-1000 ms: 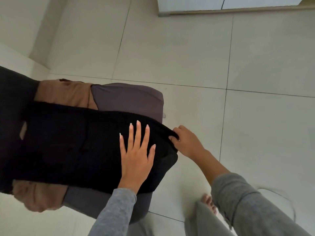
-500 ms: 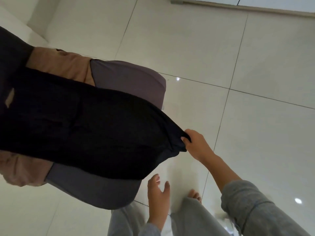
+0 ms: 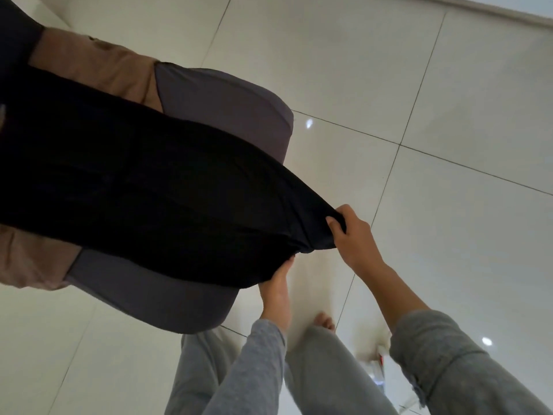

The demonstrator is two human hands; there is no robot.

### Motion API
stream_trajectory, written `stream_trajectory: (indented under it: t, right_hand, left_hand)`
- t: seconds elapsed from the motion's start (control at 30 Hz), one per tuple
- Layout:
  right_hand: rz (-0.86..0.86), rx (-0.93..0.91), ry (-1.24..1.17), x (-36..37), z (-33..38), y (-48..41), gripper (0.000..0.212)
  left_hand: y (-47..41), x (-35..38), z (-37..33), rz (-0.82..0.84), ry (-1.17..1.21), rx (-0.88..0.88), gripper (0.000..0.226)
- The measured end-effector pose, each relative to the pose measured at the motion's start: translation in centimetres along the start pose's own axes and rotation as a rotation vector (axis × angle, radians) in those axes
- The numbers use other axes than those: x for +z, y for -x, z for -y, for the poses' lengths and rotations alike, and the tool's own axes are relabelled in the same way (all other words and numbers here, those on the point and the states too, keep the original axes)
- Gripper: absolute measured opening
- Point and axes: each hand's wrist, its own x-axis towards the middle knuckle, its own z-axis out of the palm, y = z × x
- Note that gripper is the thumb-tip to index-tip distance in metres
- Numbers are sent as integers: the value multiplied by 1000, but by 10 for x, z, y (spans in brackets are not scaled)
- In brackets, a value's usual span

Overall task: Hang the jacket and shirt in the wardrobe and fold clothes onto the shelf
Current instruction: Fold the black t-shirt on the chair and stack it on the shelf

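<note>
Tan garment (image 3: 95, 67) lies on the left part of the grey pouf (image 3: 227, 109), under the black one and spilling off both sides of the pouf. Black garment (image 3: 149, 190), the task's thing in hand, is stretched across the pouf top, with its right end lifted off the pouf's right edge. Left hand (image 3: 276, 292) is at the pouf's near-right edge, reaching up under the black hem; its fingers are hidden by cloth, so I cannot tell the grip. Right hand (image 3: 350, 235), just right of the pouf, has thumb and fingers pinched closed on the gathered corner of the black garment and holds it taut. Bare foot (image 3: 324, 320) is on the tile floor (image 3: 449, 145) below-right of the pouf. Likely step: a fold of the black piece. To do it well, take both end corners evenly, keep the cloth tight, lay edge to edge and avoid dragging the tan garment along. No container is visible; wardrobe and shelf are not clearly in view.
</note>
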Motion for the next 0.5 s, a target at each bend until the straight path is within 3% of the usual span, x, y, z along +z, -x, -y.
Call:
stream_trajectory:
  t: [0.17,0.3,0.5]
  right_hand:
    - [35,8,110,-15,-4,19,3]
    - [-27,35,168,-36,-2,36,17]
    - [-140,99,145,-68,35,63,21]
  left_hand:
    - [50,2,13,148,73,-97,37]
    - [90,8,6,279,36,-160,17]
    - [135,11,-32,383,138,-159,25]
